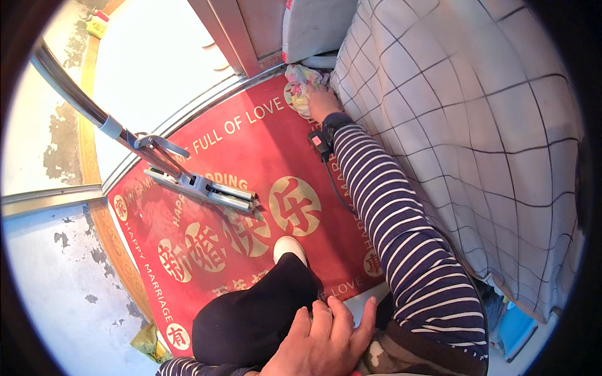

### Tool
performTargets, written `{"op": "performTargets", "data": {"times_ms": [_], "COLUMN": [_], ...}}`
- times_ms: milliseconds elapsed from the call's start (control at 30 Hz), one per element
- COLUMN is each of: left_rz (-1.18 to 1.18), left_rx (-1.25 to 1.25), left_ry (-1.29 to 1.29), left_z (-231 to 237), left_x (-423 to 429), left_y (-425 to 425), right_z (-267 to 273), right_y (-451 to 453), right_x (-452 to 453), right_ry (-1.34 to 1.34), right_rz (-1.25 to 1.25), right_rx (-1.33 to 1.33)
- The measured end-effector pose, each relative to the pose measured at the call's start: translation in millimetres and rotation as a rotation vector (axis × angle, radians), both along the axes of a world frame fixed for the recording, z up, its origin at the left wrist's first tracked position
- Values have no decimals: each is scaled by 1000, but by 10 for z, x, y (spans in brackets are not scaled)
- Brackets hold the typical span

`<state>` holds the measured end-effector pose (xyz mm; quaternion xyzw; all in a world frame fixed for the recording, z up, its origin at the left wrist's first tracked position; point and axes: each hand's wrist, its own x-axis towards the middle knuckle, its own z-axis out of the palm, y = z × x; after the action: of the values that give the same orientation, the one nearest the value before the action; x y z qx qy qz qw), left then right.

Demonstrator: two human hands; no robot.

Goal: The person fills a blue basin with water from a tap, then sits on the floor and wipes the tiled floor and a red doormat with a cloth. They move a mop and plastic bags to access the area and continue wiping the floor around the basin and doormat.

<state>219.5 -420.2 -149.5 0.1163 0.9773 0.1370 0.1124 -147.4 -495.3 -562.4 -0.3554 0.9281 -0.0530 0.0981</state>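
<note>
My right hand (323, 101) reaches to the far right corner of a red doormat (301, 155), its fingers on a crumpled, colourful thin plastic bag (301, 91). The bag partly hides the fingertips. A dark band circles that wrist, and a small black device (319, 143) with a cable hangs beside it. Close to my body, my left hand (320, 338) rests palm down near my lap with its fingers a little apart and nothing in it. Gold writing covers the mat, and my white shoe (290, 250) stands on it.
A roller sponge mop (202, 185) lies across the mat's left side, its metal pole rising past the door threshold (174, 120). On the right hangs a white checked cloth (451, 117). A white padded block (317, 30) stands behind the bag. Peeling wall (70, 263) borders the left.
</note>
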Motion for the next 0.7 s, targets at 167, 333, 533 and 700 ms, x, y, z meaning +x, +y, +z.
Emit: {"op": "performTargets", "data": {"times_ms": [167,333,533,700], "left_rz": [-95,-130,-183,-341], "left_rx": [3,46,140,41], "left_ry": [-23,-71,-74,-91], "left_z": [168,409,291,217], "left_x": [-83,-73,69,200], "left_y": [92,310,621,879], "right_z": [72,171,276,381], "right_y": [377,908,1862,2762], "right_x": [566,992,1234,1594], "right_ry": [-41,-139,-257,-301], "right_rz": [-155,-313,-376,-388], "right_rx": [62,83,93,60]}}
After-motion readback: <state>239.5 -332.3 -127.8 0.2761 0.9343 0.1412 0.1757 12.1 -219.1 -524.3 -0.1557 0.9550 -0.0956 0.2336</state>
